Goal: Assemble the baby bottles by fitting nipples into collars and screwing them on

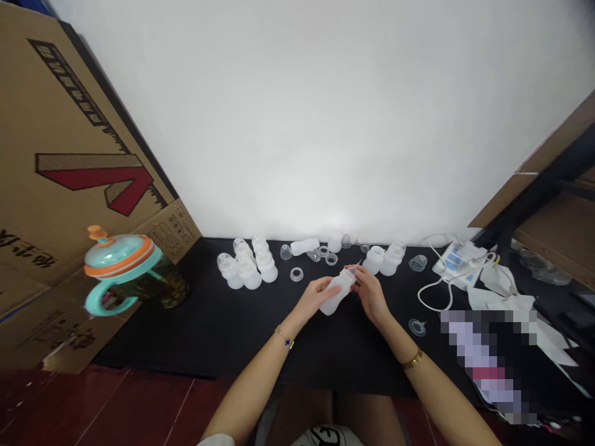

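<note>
My left hand (324, 293) is wrapped round the body of a white baby bottle (335, 299), which is tilted with its neck up to the right. At the bottle's mouth, my right hand (369, 287) has its fingers closed on a small clear part, likely a nipple (356, 266), partly hidden by the fingers. Several capped bottles (248, 272) stand in a group to the left. Beyond my right hand are an uncapped bottle (373, 260) and a capped one (390, 262). A white ring (296, 274) lies on the black table (260, 328).
Along the wall lie a bottle on its side (305, 246), clear caps (286, 251) and more rings (331, 259). A clear cap (418, 263), a loose nipple (417, 327), a white cable (434, 297) and papers are at the right. A large teal-lidded jug (134, 266) stands left by a cardboard box (69, 155).
</note>
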`<control>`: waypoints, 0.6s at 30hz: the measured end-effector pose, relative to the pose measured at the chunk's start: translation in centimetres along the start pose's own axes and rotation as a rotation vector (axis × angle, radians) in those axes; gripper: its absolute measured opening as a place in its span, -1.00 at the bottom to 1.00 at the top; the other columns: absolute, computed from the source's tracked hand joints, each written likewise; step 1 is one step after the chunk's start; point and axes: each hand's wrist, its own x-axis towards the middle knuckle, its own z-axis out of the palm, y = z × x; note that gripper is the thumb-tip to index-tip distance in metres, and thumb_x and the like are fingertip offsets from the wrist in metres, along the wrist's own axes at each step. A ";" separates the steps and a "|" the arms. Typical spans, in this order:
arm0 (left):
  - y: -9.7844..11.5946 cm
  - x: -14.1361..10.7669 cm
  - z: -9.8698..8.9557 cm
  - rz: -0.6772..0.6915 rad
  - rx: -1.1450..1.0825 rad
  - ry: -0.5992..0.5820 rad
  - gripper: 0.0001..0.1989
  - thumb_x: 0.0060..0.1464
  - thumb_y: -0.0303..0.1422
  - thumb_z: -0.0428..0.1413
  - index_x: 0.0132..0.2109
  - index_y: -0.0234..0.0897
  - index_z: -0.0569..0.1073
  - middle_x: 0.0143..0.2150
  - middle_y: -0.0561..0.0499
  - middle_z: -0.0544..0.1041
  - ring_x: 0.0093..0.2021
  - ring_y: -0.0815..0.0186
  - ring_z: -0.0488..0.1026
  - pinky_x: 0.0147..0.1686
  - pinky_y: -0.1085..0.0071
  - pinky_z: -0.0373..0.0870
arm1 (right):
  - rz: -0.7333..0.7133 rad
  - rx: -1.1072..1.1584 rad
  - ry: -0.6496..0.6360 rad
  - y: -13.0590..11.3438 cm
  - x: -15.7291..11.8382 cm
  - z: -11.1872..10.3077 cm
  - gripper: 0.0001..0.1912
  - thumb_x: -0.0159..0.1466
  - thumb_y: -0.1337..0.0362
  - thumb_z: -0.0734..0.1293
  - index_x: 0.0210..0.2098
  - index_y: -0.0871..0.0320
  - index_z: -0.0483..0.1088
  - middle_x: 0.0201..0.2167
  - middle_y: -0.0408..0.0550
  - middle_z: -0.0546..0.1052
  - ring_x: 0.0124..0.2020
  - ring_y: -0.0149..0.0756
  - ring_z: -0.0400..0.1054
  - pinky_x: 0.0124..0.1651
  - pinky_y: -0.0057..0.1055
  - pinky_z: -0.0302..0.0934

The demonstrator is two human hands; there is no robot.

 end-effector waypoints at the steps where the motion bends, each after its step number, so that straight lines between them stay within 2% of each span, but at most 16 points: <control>1: -0.1 0.0 0.0 0.004 0.001 -0.002 -0.45 -0.04 0.01 0.32 -0.07 -0.36 0.60 -0.16 -0.14 0.62 -0.19 0.16 0.51 -0.21 0.37 0.31 | 0.000 -0.001 0.004 0.0 0.0 0.0 -0.72 0.16 0.02 0.48 -0.27 0.08 0.61 -0.11 0.00 0.60 -0.19 -0.12 0.42 -0.39 -0.35 0.26; 18: 0.3 -0.3 0.2 -0.003 0.019 -0.020 -0.51 0.00 -0.06 0.31 -0.04 -0.34 0.59 -0.17 -0.10 0.61 -0.21 0.20 0.49 -0.20 0.37 0.30 | 0.003 0.005 0.055 0.5 0.2 -0.2 -0.75 0.13 0.05 0.53 -0.36 0.08 0.54 -0.18 -0.05 0.57 -0.30 -0.23 0.38 -0.41 -0.38 0.23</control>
